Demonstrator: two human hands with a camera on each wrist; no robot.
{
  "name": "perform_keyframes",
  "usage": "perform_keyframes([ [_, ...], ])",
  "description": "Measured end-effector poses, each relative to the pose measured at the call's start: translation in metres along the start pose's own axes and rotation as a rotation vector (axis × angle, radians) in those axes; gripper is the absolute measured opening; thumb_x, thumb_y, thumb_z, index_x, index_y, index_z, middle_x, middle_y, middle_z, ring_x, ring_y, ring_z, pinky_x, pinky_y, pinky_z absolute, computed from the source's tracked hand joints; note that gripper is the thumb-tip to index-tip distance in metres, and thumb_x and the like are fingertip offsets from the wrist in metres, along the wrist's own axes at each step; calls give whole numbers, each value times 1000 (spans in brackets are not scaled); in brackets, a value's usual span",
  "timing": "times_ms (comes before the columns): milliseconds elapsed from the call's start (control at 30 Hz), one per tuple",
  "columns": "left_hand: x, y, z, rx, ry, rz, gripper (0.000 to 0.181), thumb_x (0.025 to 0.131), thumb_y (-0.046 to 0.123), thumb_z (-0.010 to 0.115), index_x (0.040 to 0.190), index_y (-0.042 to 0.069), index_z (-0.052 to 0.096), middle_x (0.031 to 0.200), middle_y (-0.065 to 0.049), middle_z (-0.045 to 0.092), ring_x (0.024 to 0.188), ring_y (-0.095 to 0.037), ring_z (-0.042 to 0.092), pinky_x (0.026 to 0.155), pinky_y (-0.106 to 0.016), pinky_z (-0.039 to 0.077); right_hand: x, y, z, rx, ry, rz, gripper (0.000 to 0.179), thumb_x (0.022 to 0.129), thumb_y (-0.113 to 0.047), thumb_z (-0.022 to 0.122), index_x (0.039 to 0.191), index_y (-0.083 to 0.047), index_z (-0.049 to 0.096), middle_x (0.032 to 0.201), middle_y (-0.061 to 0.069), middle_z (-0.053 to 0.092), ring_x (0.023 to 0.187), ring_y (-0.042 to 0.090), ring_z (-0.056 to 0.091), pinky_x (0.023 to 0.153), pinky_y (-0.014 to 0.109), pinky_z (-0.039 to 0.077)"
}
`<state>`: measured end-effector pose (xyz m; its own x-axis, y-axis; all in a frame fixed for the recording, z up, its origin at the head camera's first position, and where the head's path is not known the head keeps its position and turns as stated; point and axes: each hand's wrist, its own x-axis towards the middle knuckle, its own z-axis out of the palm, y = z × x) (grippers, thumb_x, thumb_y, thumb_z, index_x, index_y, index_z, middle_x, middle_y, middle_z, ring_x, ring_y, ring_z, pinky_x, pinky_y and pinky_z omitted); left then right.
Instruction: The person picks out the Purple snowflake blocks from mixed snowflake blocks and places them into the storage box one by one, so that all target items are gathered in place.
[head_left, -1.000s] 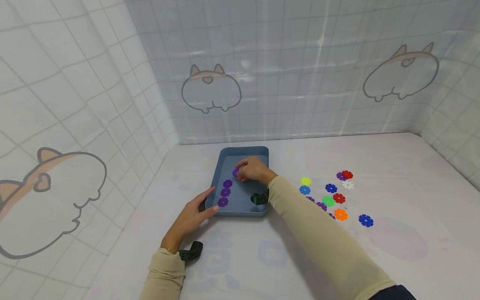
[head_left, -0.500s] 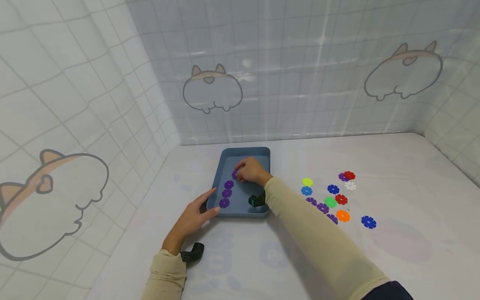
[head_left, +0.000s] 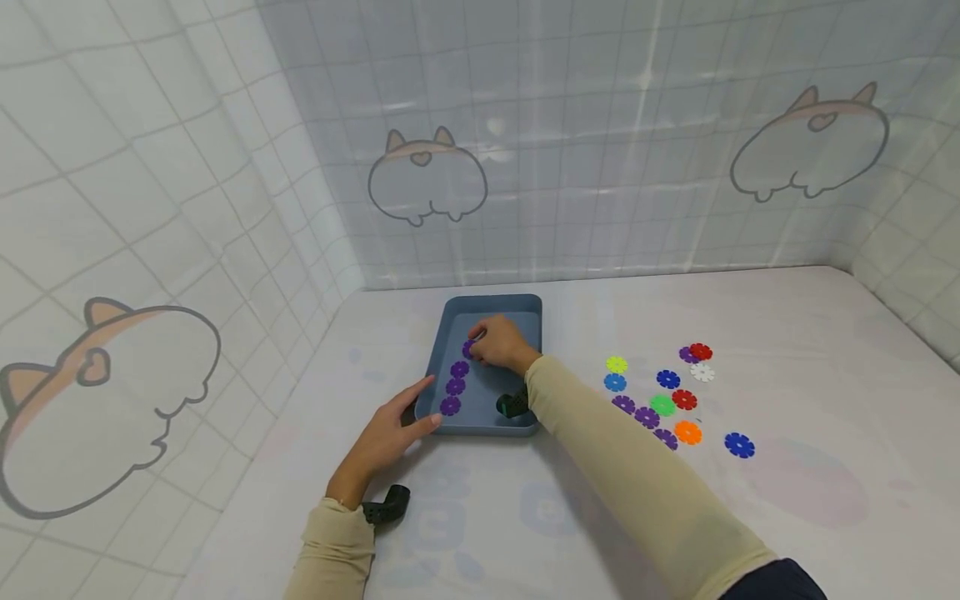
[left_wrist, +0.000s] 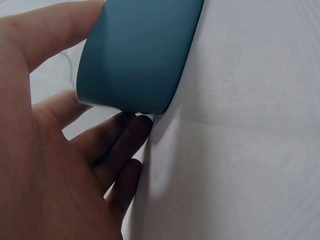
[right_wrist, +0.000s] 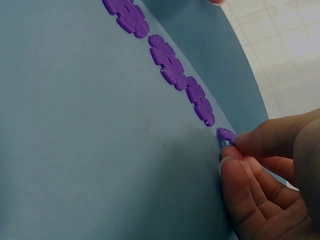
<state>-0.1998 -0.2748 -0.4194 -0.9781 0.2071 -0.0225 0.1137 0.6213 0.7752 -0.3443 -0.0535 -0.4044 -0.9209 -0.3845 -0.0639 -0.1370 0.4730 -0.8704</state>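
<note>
The right hand [head_left: 501,343] is pinching a purple, flower-notched, plastic-looking disc [right_wrist: 226,134] between its fingertips. This disc is sitting inside a blue-grey, rectangular, smooth-walled tray [head_left: 480,431]; on the near side of those fingers, a row of three matching purple discs [head_left: 455,386] is lying flat. The left hand [head_left: 386,433] is resting spread, fairly straight fingers against the tray's near-left corner.

Probable faults: the fingertips are covering much of the thin disc, so a sideways drag on release could be nudging it onto its neighbour or out of line. Uneven pressure from the left fingers could be sliding the tray and disturbing the row.

Orientation: the pinched disc, being round, is showing no long axis across its face; its exposed edge is pointing towards the row across a narrow gap. Its exact tilt is hiding behind the fingers. The row's long axis is running from beside the left thumb towards the right fingertips, roughly following the tray's left wall.
</note>
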Motion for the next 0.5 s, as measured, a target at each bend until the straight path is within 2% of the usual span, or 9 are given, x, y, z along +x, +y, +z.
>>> perform_keyframes([
  [267, 0, -1, 0, 6, -1, -6, 74, 93, 52, 67, 156, 30, 38, 161, -7, 31, 149, -31, 25, 118, -56, 21, 0, 0, 0, -23, 4, -15, 29, 88, -5, 72, 117, 1, 70, 95, 9, 71, 72, 15, 69, 62, 26, 57],
  [500, 1, -1, 1, 11, 0, -7, 74, 93, 53, 66, 157, 29, 38, 161, -7, 31, 149, -32, 24, 118, -57, 21, 0, 3, 0, -93, 1, -36, 34, 88, -7, 72, 121, -1, 71, 101, 10, 71, 70, 12, 68, 63, 25, 56],
])
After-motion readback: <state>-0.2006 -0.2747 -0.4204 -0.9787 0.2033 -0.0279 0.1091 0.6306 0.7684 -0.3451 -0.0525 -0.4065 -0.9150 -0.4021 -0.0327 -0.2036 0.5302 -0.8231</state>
